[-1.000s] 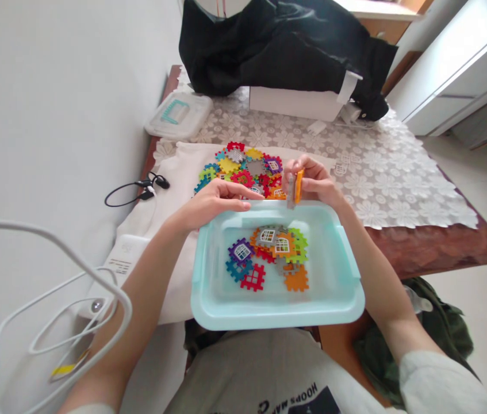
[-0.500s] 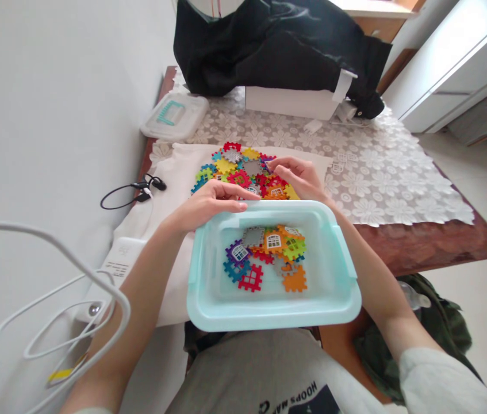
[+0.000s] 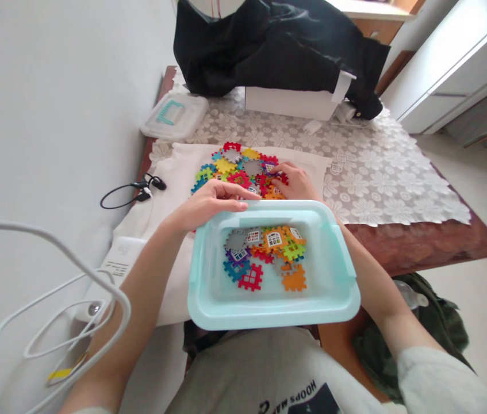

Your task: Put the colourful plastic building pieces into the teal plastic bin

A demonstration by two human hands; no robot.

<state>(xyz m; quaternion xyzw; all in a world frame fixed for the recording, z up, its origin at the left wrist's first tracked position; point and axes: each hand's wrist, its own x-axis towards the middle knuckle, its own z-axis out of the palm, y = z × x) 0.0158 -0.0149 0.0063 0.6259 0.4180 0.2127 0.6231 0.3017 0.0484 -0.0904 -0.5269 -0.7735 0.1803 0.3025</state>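
Colourful toothed toy pieces (image 3: 275, 239) lie loose in a pale blue tub (image 3: 274, 321) at the near edge of the table (image 3: 424, 248). Grey ones sit at the far left of this group, purple and blue just nearer, a red one nearer again, with orange and green to the right; several carry white window grids. The left hand (image 3: 212, 202) lies over the left part of the tub's far rim, thumb at the rim and fingers stretched out to the right; how firmly it grips cannot be told. Just beyond the tub, a heap of similar pieces (image 3: 240, 177) rests on a white cloth (image 3: 163, 230). The right hand (image 3: 298, 184) is at the right side of this heap, its thumb and forefinger parted beside a purple piece (image 3: 270, 167); whether they touch it is unclear. Black earphones (image 3: 140, 187) lie left of the heap. A lace cover (image 3: 398, 190) spreads to the right and far side, under a clear lid (image 3: 173, 118) at far left and a white box (image 3: 288, 104) beneath black fabric (image 3: 277, 54). A white cable (image 3: 49, 234) loops at near left.
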